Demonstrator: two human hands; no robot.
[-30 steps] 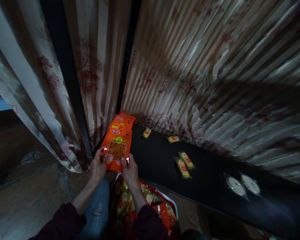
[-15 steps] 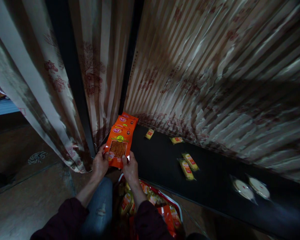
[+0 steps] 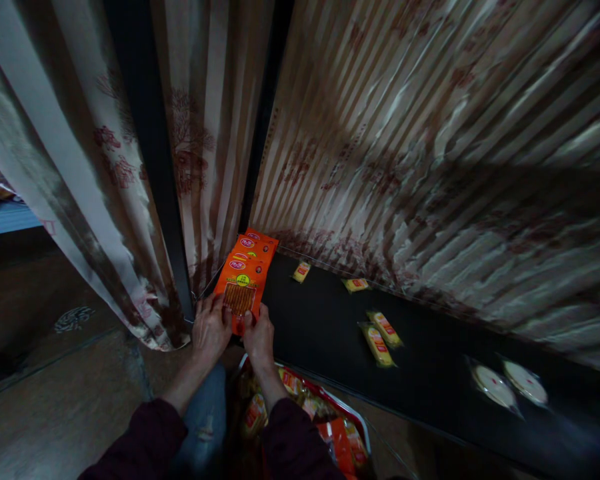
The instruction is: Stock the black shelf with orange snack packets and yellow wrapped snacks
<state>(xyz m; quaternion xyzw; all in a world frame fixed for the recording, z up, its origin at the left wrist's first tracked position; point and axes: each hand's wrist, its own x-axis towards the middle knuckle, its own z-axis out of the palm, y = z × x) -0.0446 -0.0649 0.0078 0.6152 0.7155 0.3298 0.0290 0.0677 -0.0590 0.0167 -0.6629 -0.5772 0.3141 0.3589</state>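
The front orange snack packet (image 3: 240,299) has a clear window showing brown strips. It lies on the left end of the black shelf, overlapping more orange packets (image 3: 259,248) behind it. My left hand (image 3: 212,328) is closed at its lower left corner, fingers over the edge. At the lower right corner, my right hand (image 3: 259,339) grips it with the thumb on top. The fingertips beneath the packet are hidden.
Several small yellow wrapped cakes (image 3: 379,343) and two round white wrapped pieces (image 3: 495,385) lie along the black shelf (image 3: 325,320). Below my right arm is a red-rimmed basket (image 3: 330,395) of packaged snacks. Patterned curtains (image 3: 380,133) hang behind, with a dark post (image 3: 153,147) at left.
My left hand has shifted from the packet's left edge further over its lower left corner. The right hand keeps its place at the lower right. The view has shifted slightly.
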